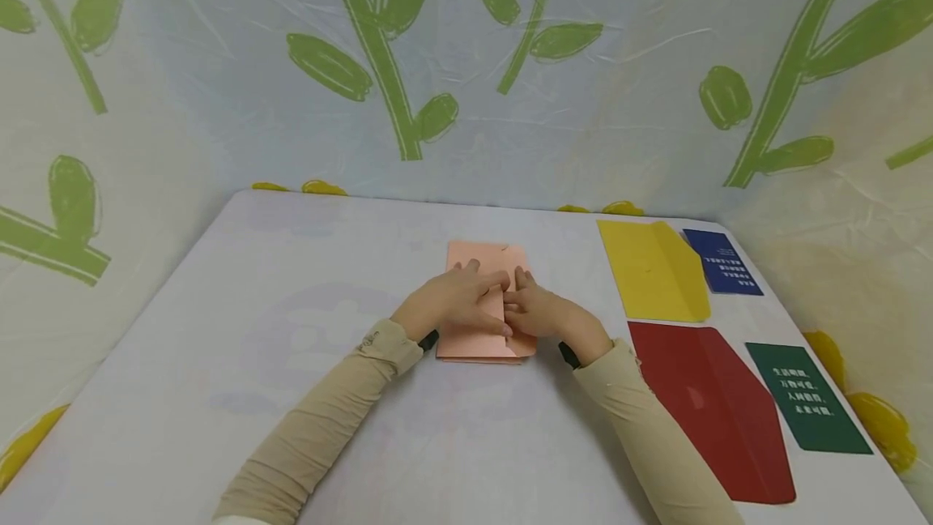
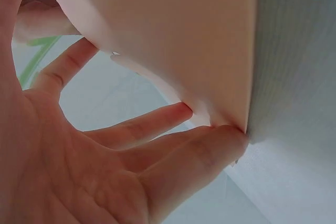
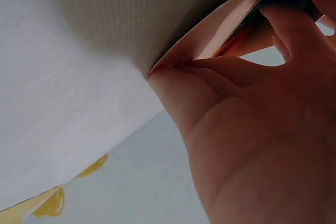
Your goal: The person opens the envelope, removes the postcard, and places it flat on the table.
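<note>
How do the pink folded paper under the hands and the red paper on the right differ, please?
Both the left hand and the right hand touch the pink folded paper; no hand is on the red paper. The pink one shows layers at its near edge and looks roughly rectangular, while the red one's far right corner is slanted. Both lie on the table.

The fingers [image 3: 181, 93] of the right hand [image 3: 262, 140] touch pink paper [image 3: 215, 35] over a white tabletop [image 3: 68, 93].

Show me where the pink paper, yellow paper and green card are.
Pink paper [image 1: 466, 343]: head view, lower part near its bottom edge.
Yellow paper [image 1: 649, 274]: head view, middle of its face.
Green card [image 1: 807, 399]: head view, middle of its printed face.
</note>
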The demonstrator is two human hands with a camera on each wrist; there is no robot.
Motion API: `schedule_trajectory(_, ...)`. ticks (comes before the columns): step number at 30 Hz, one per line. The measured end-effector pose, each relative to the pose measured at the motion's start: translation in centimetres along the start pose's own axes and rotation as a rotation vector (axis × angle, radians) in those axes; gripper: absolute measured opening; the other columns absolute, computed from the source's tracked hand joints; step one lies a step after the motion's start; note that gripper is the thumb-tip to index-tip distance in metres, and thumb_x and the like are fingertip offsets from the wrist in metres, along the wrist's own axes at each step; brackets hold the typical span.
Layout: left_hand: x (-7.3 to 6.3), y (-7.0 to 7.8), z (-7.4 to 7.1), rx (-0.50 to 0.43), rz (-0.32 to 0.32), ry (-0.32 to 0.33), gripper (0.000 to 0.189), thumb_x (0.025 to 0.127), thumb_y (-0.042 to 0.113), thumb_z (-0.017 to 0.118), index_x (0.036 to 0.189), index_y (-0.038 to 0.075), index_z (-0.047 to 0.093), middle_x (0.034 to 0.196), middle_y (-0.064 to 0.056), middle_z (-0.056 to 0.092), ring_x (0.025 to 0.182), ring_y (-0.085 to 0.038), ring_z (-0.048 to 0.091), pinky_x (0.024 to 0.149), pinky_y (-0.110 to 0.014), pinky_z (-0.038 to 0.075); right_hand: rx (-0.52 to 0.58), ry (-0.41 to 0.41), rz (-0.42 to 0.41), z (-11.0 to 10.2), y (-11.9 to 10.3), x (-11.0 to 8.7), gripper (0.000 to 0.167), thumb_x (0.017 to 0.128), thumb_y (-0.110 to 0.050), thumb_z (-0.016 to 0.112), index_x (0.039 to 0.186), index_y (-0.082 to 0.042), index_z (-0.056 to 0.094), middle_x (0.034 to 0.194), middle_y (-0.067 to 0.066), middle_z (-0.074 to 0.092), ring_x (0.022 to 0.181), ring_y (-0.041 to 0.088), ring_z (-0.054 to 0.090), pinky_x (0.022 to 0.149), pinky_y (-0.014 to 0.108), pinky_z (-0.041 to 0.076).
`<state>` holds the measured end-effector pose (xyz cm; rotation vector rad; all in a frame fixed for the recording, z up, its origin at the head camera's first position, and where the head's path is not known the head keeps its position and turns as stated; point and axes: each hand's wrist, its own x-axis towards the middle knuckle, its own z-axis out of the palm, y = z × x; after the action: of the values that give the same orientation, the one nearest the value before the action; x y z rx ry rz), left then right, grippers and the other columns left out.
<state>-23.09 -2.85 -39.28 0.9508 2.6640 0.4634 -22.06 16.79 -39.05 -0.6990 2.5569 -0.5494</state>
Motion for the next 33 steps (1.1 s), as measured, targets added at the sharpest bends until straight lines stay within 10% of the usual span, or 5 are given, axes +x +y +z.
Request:
schedule_trajectory(13,0.0,0.3,-0.1,0.033,-0.004,0.019,0.07,0.076,0.072,0.07,0.125,0.026,0.05,0.105,-0.006,0.051,0.098,-0.021,0.051,0.103,-0.052,0.042,0.013,0.061,-0.026,-0.4,0.4,-0.1,0.037,0.104,-0.021,0.049,0.133,-0.001,0.062,0.155,0.037,0.015,0.145,0.05,0.016,0.113,0.058,0.026)
schedule_trajectory(20,-0.1,0.4,-0.1,0.102,-0.057,0.013,0.071,0.073,0.075,0.07,0.126,0.033,0.05,0.107,-0.007,0.049,0.094,-0.036,0.055,0.065,-0.039,0.049,0.002,0.085,-0.043,-0.5,0.6,-0.1,0.034,0.104,-0.018,0.05,0.128,0.0,0.066,0.153,0.038,0.02,0.141,0.051,0.025,0.112,0.056,0.03)
schedule_trajectory(33,-0.2,0.4,0.3,0.092,-0.073,-0.011,0.072,0.074,0.074,0.07,0.131,0.035,0.051,0.122,-0.014,0.047,0.128,-0.06,0.038,0.077,-0.045,0.054,0.018,0.103,-0.016,-1.0,1.4,-0.2,0.028,0.1,-0.015,0.057,0.118,0.0,0.072,0.152,0.033,0.029,0.139,0.047,0.034,0.098,0.047,0.044)
